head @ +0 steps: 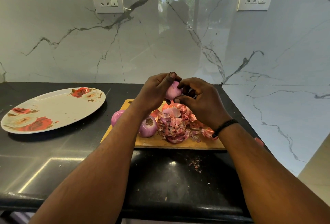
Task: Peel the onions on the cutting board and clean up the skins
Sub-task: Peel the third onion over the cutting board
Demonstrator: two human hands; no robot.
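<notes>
Left hand (155, 91): you grip the held onion (172, 90) from its left.
Right hand (200, 102): your fingertips pinch its right side.
Below your hands: skins (176, 125), two onions (147, 128) on the cutting board (178, 144).

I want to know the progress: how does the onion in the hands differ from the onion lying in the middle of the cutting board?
The held onion is up in the air, gripped by the left hand while the right hand picks at it. The middle onion rests on the cutting board, untouched, beside the skins. The held onion looks paler pink; the middle onion is deeper purple and shows its dark root end. Both are round red onions.
</notes>
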